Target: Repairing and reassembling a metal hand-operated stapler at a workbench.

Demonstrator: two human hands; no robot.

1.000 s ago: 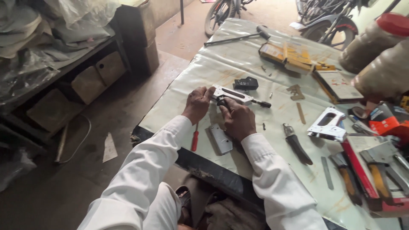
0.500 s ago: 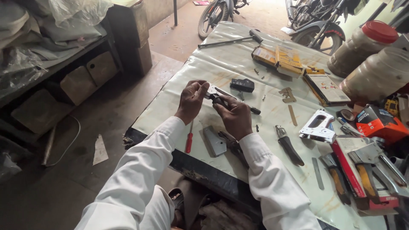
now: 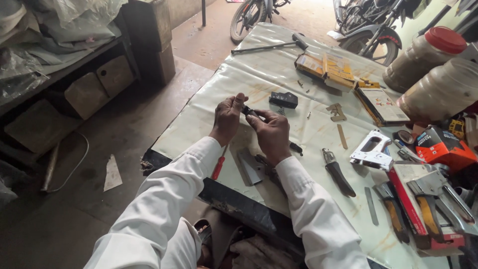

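Note:
Both my hands hold one small dark metal tool [image 3: 250, 111] above a table covered in pale plastic sheet [image 3: 259, 74]. My left hand [image 3: 227, 118] pinches its left end with thumb and fingers. My right hand [image 3: 272, 134] wraps around the rest of it, and a thin black tip [image 3: 296, 148] sticks out below the palm. I wear long white sleeves. Under my wrists lie a red-handled screwdriver [image 3: 218, 168] and a flat grey metal piece [image 3: 250, 166].
A black block [image 3: 284, 99], a staple gun [image 3: 371, 151], a folding knife [image 3: 337, 172], yellow boxes [image 3: 326, 67], two plastic jars [image 3: 427, 54], an orange box [image 3: 440, 144] and boxed hand tools [image 3: 423, 206] lie on the table. Motorbikes stand beyond; shelves at left.
My hands lifted the tool off the table and drew it closer to me; the camera view shifted slightly left and down.

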